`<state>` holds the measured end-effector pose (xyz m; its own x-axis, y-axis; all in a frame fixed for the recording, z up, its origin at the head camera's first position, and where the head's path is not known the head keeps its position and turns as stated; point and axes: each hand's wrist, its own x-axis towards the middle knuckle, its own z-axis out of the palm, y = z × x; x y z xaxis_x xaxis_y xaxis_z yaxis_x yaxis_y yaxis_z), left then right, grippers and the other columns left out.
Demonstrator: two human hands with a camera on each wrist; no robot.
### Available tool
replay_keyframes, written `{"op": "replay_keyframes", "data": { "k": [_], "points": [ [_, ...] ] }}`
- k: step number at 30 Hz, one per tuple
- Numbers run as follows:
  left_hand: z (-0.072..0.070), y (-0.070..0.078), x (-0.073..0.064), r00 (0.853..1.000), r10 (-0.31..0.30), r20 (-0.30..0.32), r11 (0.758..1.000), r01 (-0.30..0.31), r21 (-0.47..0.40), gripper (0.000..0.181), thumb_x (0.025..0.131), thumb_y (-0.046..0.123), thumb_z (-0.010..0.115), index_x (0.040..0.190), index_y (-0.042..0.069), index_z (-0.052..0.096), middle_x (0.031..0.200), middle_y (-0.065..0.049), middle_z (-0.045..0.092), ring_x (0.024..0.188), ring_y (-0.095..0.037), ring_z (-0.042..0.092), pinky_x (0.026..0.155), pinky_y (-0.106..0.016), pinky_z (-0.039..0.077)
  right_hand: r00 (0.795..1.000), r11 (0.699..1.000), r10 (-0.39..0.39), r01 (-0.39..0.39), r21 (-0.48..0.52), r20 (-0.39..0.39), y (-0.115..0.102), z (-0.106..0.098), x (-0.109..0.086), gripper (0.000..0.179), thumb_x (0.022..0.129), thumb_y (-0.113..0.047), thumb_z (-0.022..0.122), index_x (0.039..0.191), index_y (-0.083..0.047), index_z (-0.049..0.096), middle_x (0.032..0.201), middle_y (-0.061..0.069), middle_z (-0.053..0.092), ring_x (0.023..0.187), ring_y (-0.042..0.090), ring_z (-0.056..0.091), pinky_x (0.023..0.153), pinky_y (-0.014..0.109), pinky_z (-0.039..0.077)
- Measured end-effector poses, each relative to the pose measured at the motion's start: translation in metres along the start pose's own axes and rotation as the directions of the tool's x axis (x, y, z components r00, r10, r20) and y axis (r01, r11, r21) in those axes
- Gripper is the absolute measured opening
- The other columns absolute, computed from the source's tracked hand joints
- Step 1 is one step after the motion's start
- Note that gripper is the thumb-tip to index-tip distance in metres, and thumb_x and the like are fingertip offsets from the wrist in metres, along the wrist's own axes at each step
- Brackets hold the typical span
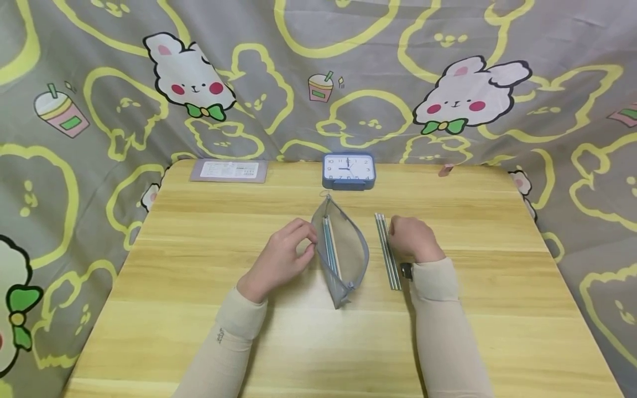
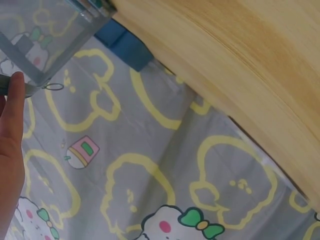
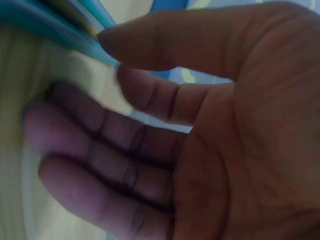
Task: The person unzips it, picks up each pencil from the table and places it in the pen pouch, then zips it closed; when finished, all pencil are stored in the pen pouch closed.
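A grey mesh zip pouch lies with its mouth spread wide, and several pencils show inside it. My left hand pinches the pouch's left edge between thumb and fingers. In the left wrist view one finger presses along the pouch's rim. To the right of the pouch, several dark green pencils lie side by side on the table. My right hand is at their upper right, thumb and index fingertip meeting at a pencil; its other fingers are loosely bent.
A blue clock stands behind the pouch near the table's back edge. A flat mauve box with a white label lies at the back left. At the back right is a small pink block. A patterned curtain surrounds the wooden table.
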<state>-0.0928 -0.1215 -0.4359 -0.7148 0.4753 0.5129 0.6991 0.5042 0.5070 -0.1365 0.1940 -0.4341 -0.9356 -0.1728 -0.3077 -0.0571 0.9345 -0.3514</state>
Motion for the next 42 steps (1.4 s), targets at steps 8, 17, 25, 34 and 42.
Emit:
{"op": "replay_keyframes", "data": {
  "k": [8, 17, 25, 34, 42],
  "points": [
    [0.001, 0.0, -0.001, 1.0, -0.01, 0.009, 1.0, 0.01, 0.003, 0.017, 0.085, -0.006, 0.073, 0.096, 0.007, 0.067, 0.105, -0.006, 0.07, 0.098, -0.022, 0.072, 0.09, -0.032, 0.064, 0.999, 0.999, 0.02, -0.018, -0.031, 0.044, -0.004, 0.011, 0.007, 0.009, 0.083, -0.002, 0.062, 0.092, -0.005, 0.062, 0.08, 0.01, 0.065, 0.069, 0.027, 0.059, 0.056, 0.036, 0.049],
    [0.0, 0.001, -0.001, 1.0, -0.015, 0.001, 1.0, 0.015, -0.001, 0.018, 0.085, -0.006, 0.074, 0.095, 0.007, 0.067, 0.105, -0.007, 0.07, 0.098, -0.022, 0.072, 0.089, -0.031, 0.064, 0.995, 0.999, 0.025, -0.022, -0.041, 0.093, -0.008, 0.009, 0.006, 0.005, 0.081, -0.006, 0.06, 0.077, -0.009, 0.059, 0.067, 0.003, 0.054, 0.061, 0.022, 0.052, 0.053, 0.033, 0.044],
    [0.0, 0.002, 0.0, 1.0, -0.008, -0.004, 1.0, 0.008, -0.003, 0.017, 0.085, -0.006, 0.074, 0.095, 0.006, 0.066, 0.105, -0.007, 0.07, 0.097, -0.021, 0.072, 0.088, -0.031, 0.064, 0.996, 0.999, 0.01, -0.005, -0.054, 0.093, -0.011, 0.008, 0.004, 0.015, 0.085, -0.012, 0.062, 0.071, -0.011, 0.057, 0.064, 0.002, 0.053, 0.06, 0.021, 0.052, 0.053, 0.033, 0.043],
    [-0.001, 0.0, -0.003, 1.0, -0.026, 0.008, 1.0, 0.026, 0.001, 0.017, 0.086, -0.006, 0.073, 0.095, 0.006, 0.067, 0.106, -0.007, 0.07, 0.098, -0.022, 0.072, 0.089, -0.032, 0.064, 0.998, 1.0, 0.017, -0.015, -0.027, 0.062, -0.015, 0.006, 0.004, 0.004, 0.081, -0.005, 0.065, 0.08, -0.006, 0.061, 0.067, 0.005, 0.057, 0.06, 0.021, 0.052, 0.052, 0.03, 0.042],
    [-0.001, 0.001, -0.002, 1.0, -0.02, 0.009, 1.0, 0.019, 0.005, 0.016, 0.086, -0.005, 0.074, 0.096, 0.006, 0.067, 0.108, -0.008, 0.07, 0.099, -0.022, 0.072, 0.091, -0.031, 0.064, 0.96, 0.972, 0.007, 0.059, 0.226, -0.281, -0.012, -0.018, -0.013, 0.01, 0.091, -0.015, 0.064, 0.086, -0.008, 0.058, 0.074, 0.005, 0.063, 0.063, 0.021, 0.054, 0.06, 0.032, 0.042]
  ]
}}
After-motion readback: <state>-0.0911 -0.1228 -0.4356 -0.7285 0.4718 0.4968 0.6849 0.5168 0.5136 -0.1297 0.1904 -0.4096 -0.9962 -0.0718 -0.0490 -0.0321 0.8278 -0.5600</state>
